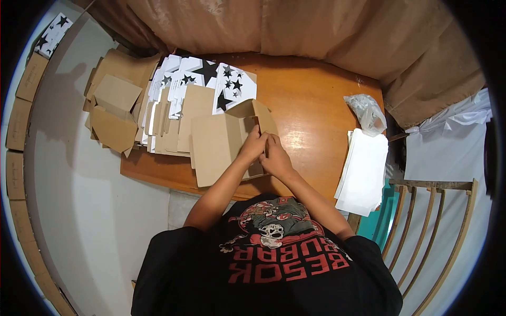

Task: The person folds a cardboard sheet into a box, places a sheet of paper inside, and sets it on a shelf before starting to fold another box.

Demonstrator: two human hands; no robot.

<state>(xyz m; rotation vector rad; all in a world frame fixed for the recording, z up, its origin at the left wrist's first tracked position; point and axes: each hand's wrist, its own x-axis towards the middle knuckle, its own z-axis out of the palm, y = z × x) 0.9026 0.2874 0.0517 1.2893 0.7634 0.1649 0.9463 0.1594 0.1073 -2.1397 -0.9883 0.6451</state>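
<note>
A brown cardboard box (216,142), partly folded with its wide lid flap lying out to the left, rests near the front edge of the table. My left hand (254,144) grips the box at its inner right side, fingers pointing up along the wall. Close beside it, my right hand (276,156) has its fingers curled on the same right wall, nearly touching my left hand. Behind the box lie white sheets with black stars (237,87), and flat cardboard pieces (197,108) overlap to its left.
Folded brown cardboard (113,121) is piled at the table's left end. A clear plastic bag (367,113) and a stack of white sheets (363,171) lie at the right. Boxes (20,126) line the far left. A wooden rack (429,231) stands at the right.
</note>
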